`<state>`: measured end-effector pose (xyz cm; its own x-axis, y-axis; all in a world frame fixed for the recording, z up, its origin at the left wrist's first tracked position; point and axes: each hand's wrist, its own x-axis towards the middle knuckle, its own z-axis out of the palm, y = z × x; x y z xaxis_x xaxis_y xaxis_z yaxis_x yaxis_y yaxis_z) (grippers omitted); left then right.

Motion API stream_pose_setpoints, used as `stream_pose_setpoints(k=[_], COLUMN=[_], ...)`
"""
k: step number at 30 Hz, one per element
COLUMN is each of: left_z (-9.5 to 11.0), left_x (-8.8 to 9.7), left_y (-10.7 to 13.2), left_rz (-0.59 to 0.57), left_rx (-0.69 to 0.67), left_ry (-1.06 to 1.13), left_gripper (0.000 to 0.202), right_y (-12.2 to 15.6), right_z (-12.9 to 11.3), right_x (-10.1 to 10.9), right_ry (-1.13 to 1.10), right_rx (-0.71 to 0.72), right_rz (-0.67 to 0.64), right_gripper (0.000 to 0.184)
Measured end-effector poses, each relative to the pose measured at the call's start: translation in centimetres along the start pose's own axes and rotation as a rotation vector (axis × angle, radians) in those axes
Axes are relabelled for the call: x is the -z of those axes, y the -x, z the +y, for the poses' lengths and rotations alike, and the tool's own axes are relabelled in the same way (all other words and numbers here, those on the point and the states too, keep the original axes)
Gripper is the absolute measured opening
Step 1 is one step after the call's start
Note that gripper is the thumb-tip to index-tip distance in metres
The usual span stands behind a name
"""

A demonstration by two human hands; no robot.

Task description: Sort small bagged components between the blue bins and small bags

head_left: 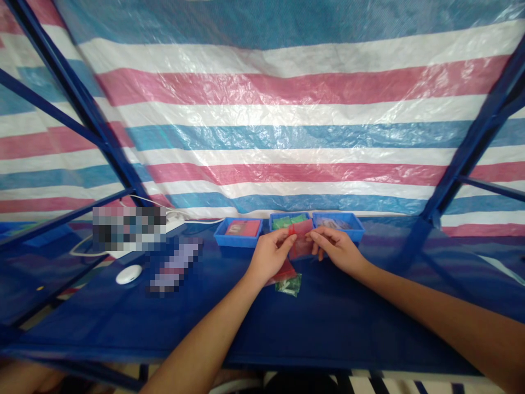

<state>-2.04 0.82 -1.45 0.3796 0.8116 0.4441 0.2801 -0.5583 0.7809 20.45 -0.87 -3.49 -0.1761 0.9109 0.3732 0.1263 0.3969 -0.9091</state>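
Above the blue table, my left hand [270,253] pinches a small red translucent zip bag [301,241] between thumb and fingers. My right hand [337,249] is closed at the bag's right edge, its thumb and index finger pressed together there. Below my left hand, a second red bag [286,272] lies on the table, partly hidden by the hand. A green packet [289,285] touches it at the front; its contents are too small to make out.
At the back stand a blue bin [239,241] of red bags, a middle bin [274,216] of green packets and a right bin [357,232] of clear packets. To the left are a white rounded case [128,274], a blurred-out flat object [176,265] and white cables [205,221].
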Motion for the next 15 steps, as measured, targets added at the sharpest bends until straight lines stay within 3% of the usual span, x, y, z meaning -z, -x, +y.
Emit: stream_pose_setpoints(k=[4, 8, 12, 15], left_z=[-1.6, -2.4, -2.7, -3.1], left_x=[0.5, 2.4, 4.9, 6.9], left_y=[-0.8, -1.7, -2.1, -2.2], left_rz=[0.126, 0.294, 0.393, 0.479], left_rx=[0.041, 0.059, 0.036, 0.036], left_ry=[0.219, 0.279, 0.238, 0.064], left_gripper=[0.033, 0.053, 0.065, 0.053], right_y=[-0.2, -0.2, -0.2, -0.2], right_z=[0.5, 0.8, 0.8, 0.7], right_x=[0.3, 0.2, 0.1, 0.2], right_ry=[0.017, 0.017, 0.007, 0.015], right_rx=[-0.025, -0.038, -0.052, -0.049], right_rz=[0.011, -0.001, 0.002, -0.002], right_gripper=[0.043, 0.044, 0.044, 0.045])
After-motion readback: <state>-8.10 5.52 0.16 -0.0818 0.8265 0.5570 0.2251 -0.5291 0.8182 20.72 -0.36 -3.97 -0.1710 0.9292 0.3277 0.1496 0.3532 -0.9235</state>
